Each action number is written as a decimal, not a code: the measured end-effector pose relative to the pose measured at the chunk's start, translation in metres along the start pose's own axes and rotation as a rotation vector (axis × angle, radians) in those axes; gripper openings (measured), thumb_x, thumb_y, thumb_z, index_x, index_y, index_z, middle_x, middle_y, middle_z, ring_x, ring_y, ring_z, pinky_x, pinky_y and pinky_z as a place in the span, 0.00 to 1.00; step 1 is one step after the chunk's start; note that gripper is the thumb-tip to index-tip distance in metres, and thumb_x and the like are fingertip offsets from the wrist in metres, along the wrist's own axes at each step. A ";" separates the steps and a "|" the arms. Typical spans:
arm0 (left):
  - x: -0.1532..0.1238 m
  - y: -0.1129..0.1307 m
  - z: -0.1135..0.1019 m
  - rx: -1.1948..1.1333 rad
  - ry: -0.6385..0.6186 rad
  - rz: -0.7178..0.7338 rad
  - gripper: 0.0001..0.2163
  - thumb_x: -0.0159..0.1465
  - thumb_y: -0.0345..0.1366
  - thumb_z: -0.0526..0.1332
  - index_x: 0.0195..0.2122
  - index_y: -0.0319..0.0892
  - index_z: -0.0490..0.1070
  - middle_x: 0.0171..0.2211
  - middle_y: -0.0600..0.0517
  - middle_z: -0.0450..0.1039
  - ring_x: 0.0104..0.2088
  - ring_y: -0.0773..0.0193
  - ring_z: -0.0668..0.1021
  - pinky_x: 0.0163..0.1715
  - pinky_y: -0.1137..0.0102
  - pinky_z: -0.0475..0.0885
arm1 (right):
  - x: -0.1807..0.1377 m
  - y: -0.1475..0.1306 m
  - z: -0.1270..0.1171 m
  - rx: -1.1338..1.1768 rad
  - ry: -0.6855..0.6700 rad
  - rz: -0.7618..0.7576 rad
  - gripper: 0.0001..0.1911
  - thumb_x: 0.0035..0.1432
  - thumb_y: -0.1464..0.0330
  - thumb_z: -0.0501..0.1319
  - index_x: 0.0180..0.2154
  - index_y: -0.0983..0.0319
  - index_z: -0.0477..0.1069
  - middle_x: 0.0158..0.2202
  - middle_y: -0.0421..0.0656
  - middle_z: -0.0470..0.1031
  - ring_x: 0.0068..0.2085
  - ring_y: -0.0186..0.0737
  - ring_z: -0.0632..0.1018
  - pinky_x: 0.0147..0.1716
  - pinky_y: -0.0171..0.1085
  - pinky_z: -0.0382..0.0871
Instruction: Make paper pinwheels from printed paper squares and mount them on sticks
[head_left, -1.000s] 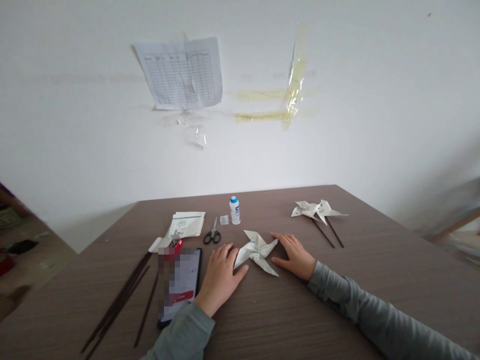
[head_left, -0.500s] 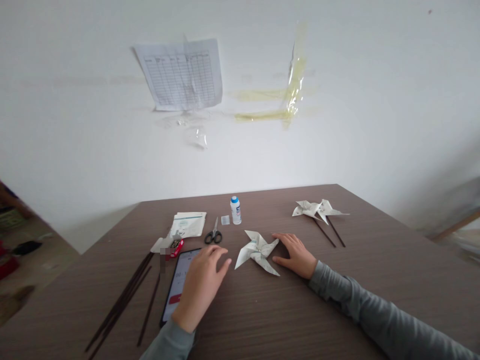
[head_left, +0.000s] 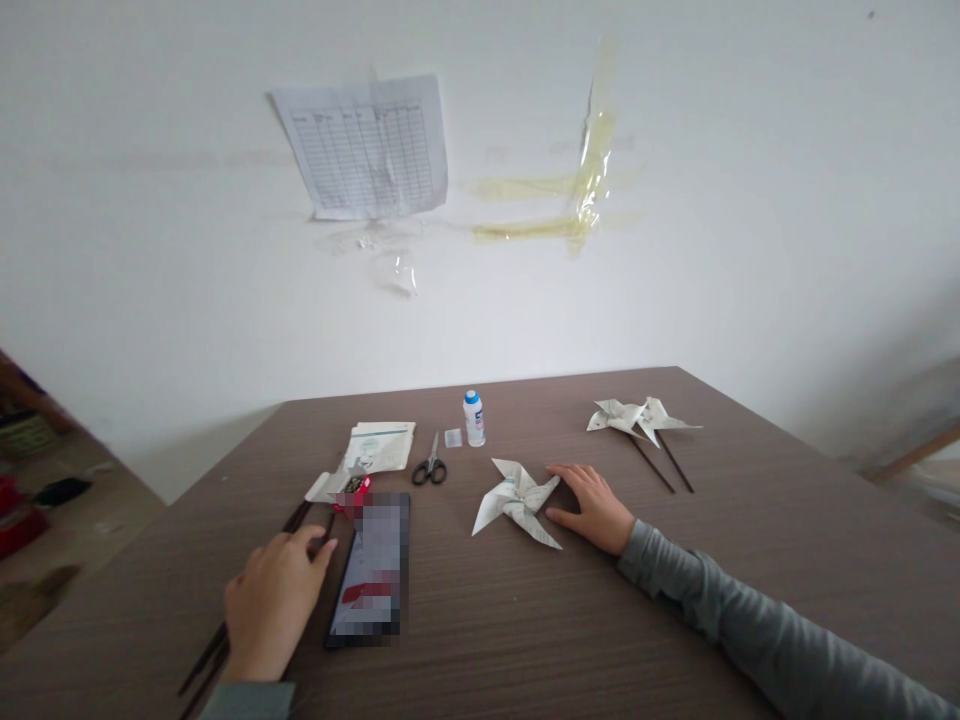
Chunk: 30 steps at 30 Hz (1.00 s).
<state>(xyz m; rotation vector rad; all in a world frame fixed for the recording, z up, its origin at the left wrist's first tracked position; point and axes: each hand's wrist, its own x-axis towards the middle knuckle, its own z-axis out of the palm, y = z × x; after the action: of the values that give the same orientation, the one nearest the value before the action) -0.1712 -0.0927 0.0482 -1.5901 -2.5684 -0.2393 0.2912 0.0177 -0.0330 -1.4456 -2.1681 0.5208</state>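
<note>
Off-white paper forms the pinwheel (head_left: pixel 517 499) that lies flat on the brown wood-grain table (head_left: pixel 637 630), near the middle of our view and between our two hands. We count four pointed blades, each folded in toward the centre, so that the outer edges stand slightly raised and the tips reach out in four directions. Faint printed marks run over the paper, with a greenish streak near the middle, though the print is too small for us to read. Our right hand (head_left: pixel 590 508) rests beside it, thumb and fingers spread loosely apart, the fingertips at the tip of the right-hand blade; we are unable to make out whether they touch it. Our left hand (head_left: pixel 275 595) is well apart from the pinwheel, over the thin dark sticks (head_left: pixel 201 663), its fingers curled and its thumb near the forefinger; whether it grips a stick we cannot say. Beside that hand lies a smartphone (head_left: pixel 367 580), its screen partly blurred. Beyond are black-handled scissors (head_left: pixel 431 466), a blue-capped white bottle (head_left: pixel 474 422) and a stack of paper sheets (head_left: pixel 382 446). Two finished-looking pinwheels (head_left: pixel 617 417) on dark stems lie farther off to the right.
</note>
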 end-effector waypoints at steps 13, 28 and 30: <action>0.004 0.005 0.000 0.103 -0.051 -0.031 0.23 0.86 0.38 0.57 0.52 0.46 0.97 0.68 0.30 0.90 0.71 0.28 0.88 0.62 0.42 0.90 | 0.000 -0.001 0.000 -0.013 -0.010 0.011 0.36 0.73 0.58 0.79 0.78 0.53 0.84 0.80 0.57 0.85 0.82 0.74 0.80 0.85 0.74 0.72; 0.014 -0.014 0.020 -0.033 -0.019 -0.041 0.17 0.78 0.39 0.65 0.49 0.44 0.98 0.62 0.29 0.93 0.62 0.24 0.93 0.58 0.42 0.92 | 0.000 0.001 0.000 -0.012 -0.004 -0.005 0.35 0.73 0.56 0.79 0.77 0.51 0.85 0.79 0.56 0.86 0.81 0.75 0.81 0.84 0.75 0.73; 0.013 -0.018 0.023 -0.017 -0.030 -0.039 0.20 0.81 0.40 0.62 0.51 0.43 0.98 0.63 0.28 0.93 0.62 0.25 0.94 0.57 0.44 0.92 | 0.000 0.000 -0.001 -0.014 -0.007 -0.001 0.36 0.73 0.57 0.79 0.78 0.51 0.85 0.79 0.56 0.86 0.81 0.74 0.81 0.84 0.75 0.73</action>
<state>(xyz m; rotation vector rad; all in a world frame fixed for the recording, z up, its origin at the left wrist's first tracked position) -0.1932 -0.0846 0.0269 -1.5624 -2.6288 -0.2427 0.2916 0.0181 -0.0327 -1.4524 -2.1821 0.5115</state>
